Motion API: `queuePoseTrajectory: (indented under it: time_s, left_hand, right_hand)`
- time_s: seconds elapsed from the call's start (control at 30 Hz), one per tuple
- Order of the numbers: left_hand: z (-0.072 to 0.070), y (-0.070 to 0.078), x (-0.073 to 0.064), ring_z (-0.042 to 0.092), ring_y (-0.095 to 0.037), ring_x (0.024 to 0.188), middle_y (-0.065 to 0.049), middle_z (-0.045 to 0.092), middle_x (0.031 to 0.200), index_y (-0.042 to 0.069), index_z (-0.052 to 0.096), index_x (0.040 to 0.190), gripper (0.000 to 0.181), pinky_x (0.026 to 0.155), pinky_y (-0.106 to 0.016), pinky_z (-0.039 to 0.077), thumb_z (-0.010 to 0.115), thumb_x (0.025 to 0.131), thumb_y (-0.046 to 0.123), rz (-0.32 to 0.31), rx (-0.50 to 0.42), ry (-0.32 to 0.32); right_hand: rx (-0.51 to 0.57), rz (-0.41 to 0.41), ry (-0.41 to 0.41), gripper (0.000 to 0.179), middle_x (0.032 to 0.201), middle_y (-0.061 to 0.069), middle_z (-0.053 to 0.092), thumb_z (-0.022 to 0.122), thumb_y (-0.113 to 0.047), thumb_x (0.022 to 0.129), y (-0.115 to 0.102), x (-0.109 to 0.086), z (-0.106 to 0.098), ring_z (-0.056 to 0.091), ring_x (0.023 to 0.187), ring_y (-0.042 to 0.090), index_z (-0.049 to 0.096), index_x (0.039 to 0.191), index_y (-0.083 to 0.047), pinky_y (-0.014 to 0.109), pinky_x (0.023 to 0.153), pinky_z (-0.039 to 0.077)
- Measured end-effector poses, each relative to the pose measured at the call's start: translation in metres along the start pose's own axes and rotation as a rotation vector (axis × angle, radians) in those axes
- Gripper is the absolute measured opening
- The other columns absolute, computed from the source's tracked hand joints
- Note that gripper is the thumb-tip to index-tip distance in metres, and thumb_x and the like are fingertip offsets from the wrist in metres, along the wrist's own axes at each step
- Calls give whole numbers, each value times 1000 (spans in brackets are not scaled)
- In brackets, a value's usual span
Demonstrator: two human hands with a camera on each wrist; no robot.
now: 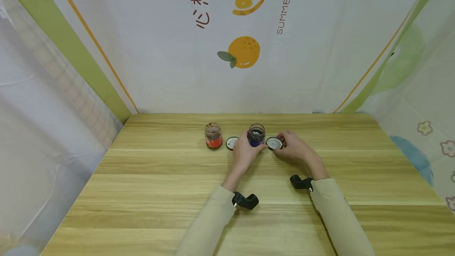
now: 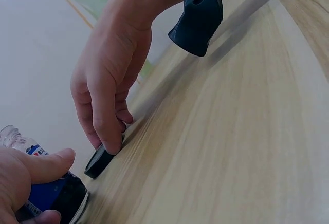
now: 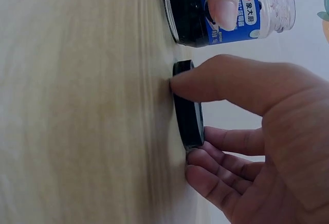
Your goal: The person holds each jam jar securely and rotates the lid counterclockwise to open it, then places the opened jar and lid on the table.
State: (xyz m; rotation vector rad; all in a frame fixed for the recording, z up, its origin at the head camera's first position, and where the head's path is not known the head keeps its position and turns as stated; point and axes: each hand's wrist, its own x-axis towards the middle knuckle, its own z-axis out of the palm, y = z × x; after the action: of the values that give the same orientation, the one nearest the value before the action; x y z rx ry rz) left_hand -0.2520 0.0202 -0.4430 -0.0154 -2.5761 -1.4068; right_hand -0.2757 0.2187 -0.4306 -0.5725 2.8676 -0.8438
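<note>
An uncapped glass jar with a blue label stands upright on the table, dark contents inside. My left hand grips it from the left, the thumb across its front; the blue jar shows this in the right wrist view. Just right of the jar, my right hand pinches a black-rimmed lid by its edge between thumb and fingers. The lid lies white inside up, on or very near the tabletop. A second lid, also inside up, lies left of the blue jar, partly covered by my left hand.
A second open jar with a red label stands to the left of the second lid. The wooden table ends at a white printed cloth behind. A black wrist camera mount juts from each forearm.
</note>
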Motion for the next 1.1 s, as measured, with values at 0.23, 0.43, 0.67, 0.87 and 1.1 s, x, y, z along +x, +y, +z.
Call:
queuePoseTrajectory:
  time_s: [0.23,0.43,0.67,0.87,1.1]
  left_hand:
    - [-2,1,-1,63,-32,114,-14,66,122,5,58,134,72,92,-48,51,89,77,37,5,34,-8]
    - [-4,3,-3,58,-33,118,-17,58,129,3,55,138,72,95,-50,49,86,82,36,16,39,-29]
    - [-4,2,-4,60,-34,114,-19,57,130,4,53,139,69,90,-50,52,80,86,37,51,94,-22]
    - [-5,-2,-6,61,-34,112,-18,57,127,5,52,139,67,88,-49,52,80,86,35,90,100,8]
    - [-8,-6,-8,59,-33,117,-18,58,129,5,52,139,65,92,-49,51,80,86,31,122,82,18]
  right_hand:
    - [-11,0,-15,54,119,27,53,70,-17,88,-2,-1,-1,50,103,35,52,128,15,51,90,46]
    - [-25,0,-23,59,121,28,52,71,-18,89,0,-2,-3,50,104,35,50,131,16,52,91,46]
    - [-8,1,-53,70,123,30,50,74,-22,88,-3,-4,-6,48,105,36,43,138,17,52,93,44]
    - [3,-7,-70,75,121,30,53,71,-21,91,-6,-4,-10,52,103,35,35,143,19,53,93,46]
    - [11,-11,-83,77,118,30,55,71,-22,92,-9,-5,-14,55,100,34,32,144,20,53,92,47]
